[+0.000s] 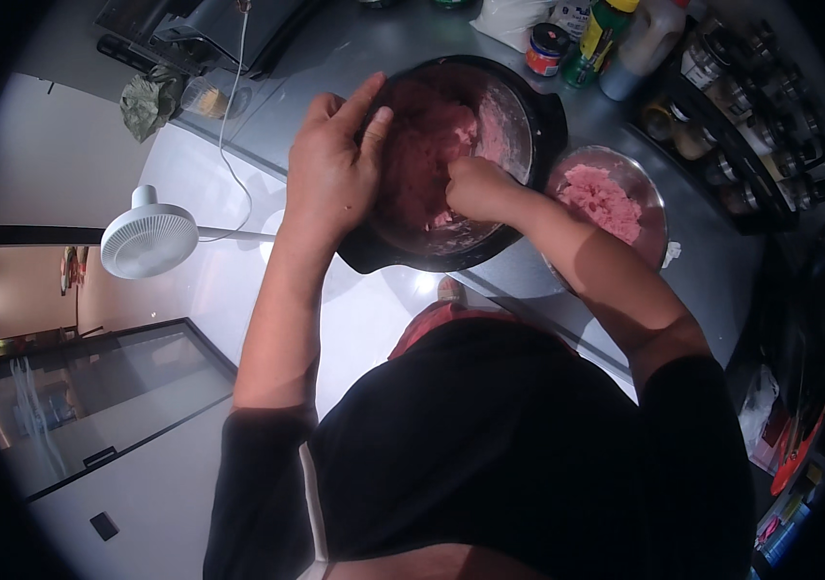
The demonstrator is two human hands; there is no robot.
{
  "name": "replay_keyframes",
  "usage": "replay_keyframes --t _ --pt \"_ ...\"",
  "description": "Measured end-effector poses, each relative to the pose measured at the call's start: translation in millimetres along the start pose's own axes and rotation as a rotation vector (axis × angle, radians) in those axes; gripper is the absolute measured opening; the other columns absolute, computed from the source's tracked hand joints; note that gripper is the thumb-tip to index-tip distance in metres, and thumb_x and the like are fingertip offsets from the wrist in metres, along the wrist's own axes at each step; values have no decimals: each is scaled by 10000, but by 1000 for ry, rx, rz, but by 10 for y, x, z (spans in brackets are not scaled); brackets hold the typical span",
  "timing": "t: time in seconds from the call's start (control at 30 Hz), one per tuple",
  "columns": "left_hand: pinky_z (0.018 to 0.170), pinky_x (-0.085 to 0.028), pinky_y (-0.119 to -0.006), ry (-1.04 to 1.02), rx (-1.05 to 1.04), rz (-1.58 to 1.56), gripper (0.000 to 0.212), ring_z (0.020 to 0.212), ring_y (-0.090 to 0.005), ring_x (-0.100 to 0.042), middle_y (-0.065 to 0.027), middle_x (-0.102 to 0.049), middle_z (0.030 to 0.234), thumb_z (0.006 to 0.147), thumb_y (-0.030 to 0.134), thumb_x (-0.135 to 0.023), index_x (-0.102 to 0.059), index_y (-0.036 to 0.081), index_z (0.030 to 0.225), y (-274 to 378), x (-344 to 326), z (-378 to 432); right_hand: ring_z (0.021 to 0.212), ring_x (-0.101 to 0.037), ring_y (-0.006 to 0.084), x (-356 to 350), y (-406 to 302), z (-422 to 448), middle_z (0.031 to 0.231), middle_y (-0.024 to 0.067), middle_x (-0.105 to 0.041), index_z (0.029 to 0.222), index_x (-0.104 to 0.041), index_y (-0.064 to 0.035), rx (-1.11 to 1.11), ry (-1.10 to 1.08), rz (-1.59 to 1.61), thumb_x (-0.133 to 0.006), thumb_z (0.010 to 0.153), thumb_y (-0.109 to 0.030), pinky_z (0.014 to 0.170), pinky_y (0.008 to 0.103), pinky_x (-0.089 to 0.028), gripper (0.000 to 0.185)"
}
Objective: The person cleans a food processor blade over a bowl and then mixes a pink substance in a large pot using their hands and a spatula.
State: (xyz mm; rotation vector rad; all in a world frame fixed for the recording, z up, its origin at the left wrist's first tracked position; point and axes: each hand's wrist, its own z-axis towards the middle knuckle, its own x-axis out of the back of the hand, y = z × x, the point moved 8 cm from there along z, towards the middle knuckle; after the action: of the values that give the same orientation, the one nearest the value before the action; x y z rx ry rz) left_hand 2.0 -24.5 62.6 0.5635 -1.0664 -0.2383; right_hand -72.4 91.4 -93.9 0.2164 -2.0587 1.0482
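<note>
A wide black pot [549, 119] with a shiny inner wall stands at the counter's edge before me. A soft pink mixture [420, 138], either dough or minced meat, fills its shaded left part, and smears cling to the wall. My left hand [336, 159] holds the pot's left rim, thumb and forefinger apart along it. Down inside the pot, my right hand [481, 190] is curled into a fist against the mixture; its fingertips are hidden. Beside the pot on the right, partly behind my right forearm, sits a metal bowl [655, 192] with a crumbly pink mass [601, 199].
Behind the pot stand a red-labelled jar [547, 49], a green bottle [594, 43], a large plastic jug [641, 51] and a white bag [510, 22]. A black spice rack [717, 145] is at right. Left are a clear cup [206, 98], a white fan [149, 239] and its cord.
</note>
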Motion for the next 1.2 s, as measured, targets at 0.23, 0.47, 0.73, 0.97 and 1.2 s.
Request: replay_keyframes --t 0.23,0.47,0.73,0.97,1.2 --pt "717 -459 -333 -20 35 3 358 747 -249 -536 -122 -517 844 953 227 -596 -620 104 1288 32 -14 -24 559 -586 264 -339 245 187 710 202 -604 866 -574 43 -95 -137 476 -473 797 -73 455 397 -395 169" --pt "706 -490 -407 -8 17 80 346 761 -329 -600 -160 -563 880 943 265 -592 -641 117 1252 95 -10 24 402 -382 106 -322 154 -52 606 51 -493 865 -521 -15 -170 -329 932 -485 874 -83 352 290 -210 78" --pt "722 -462 -360 -25 18 60 356 755 -281 -553 -145 -539 857 959 247 -582 -622 101 1281 115 -20 44 612 -581 235 -169 116 -113 728 126 -613 876 -581 -14 38 -38 660 -508 882 -125 554 358 -446 133" --pt "734 -490 -406 27 44 53 353 788 -345 -600 -168 -571 898 935 240 -595 -628 116 1265 19 21 -8 962 -646 375 397 -186 -589 908 202 -679 897 -709 -50 152 31 -90 -534 825 -135 835 462 -495 207" --pt "753 -467 -370 -31 4 59 387 795 -305 -569 -145 -552 897 908 127 -610 -610 138 1294 186 -81 50 819 -657 362 1105 -226 -1276 812 191 -666 880 -690 -70 98 344 -515 -566 843 -145 753 478 -489 150"
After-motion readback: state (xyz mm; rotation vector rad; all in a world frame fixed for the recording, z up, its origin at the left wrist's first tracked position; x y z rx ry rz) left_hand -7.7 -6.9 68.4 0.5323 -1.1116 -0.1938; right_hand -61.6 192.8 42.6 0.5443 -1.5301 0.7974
